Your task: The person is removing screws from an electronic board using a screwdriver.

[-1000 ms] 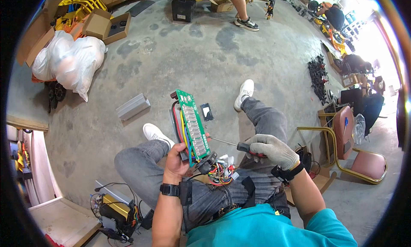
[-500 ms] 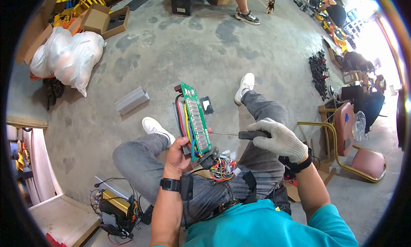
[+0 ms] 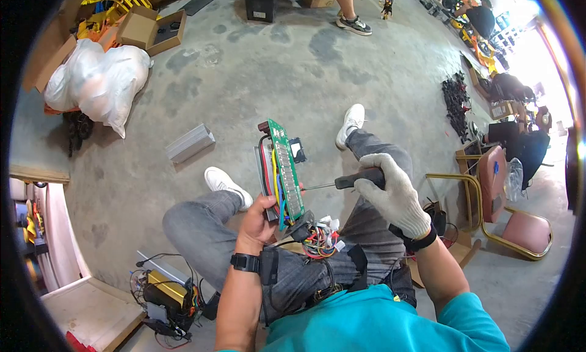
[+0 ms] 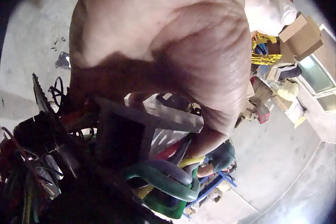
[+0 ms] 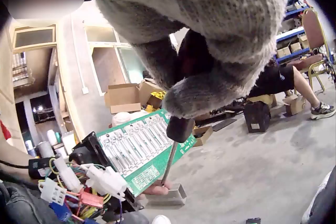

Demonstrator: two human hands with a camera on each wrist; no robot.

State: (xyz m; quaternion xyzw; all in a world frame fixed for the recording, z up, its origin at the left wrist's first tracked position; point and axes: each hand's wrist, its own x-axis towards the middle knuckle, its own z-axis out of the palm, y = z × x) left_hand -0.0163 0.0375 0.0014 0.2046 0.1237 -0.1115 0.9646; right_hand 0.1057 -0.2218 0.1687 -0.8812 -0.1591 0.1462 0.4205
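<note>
My bare left hand (image 3: pixel 257 222) grips the lower end of a green circuit board (image 3: pixel 285 172) with a grey metal backing. Thick red, yellow and blue wires run along its left side. A bundle of thin coloured wires with white connectors (image 5: pixel 105 181) hangs from the near end, over my lap. In my gloved right hand (image 3: pixel 394 199) is a screwdriver (image 3: pixel 360 180), held by its dark handle. The shaft points left, its tip right at the board's right edge beside a left fingertip (image 5: pixel 156 188). In the left wrist view, the palm (image 4: pixel 173 29) covers much of the board.
A grey metal housing (image 3: pixel 190 144) and a small black part (image 3: pixel 297 150) lie on the floor ahead. A gold-and-black unit with wires (image 3: pixel 168 294) sits at lower left. White bags (image 3: pixel 101 83) lie further left; a pink chair (image 3: pixel 491 181) is on the right.
The board has shifted right and turned more edge-on. My right fingers loosened and re-gripped the screwdriver handle, the hand rising a little. The tip has stayed at the board's edge.
</note>
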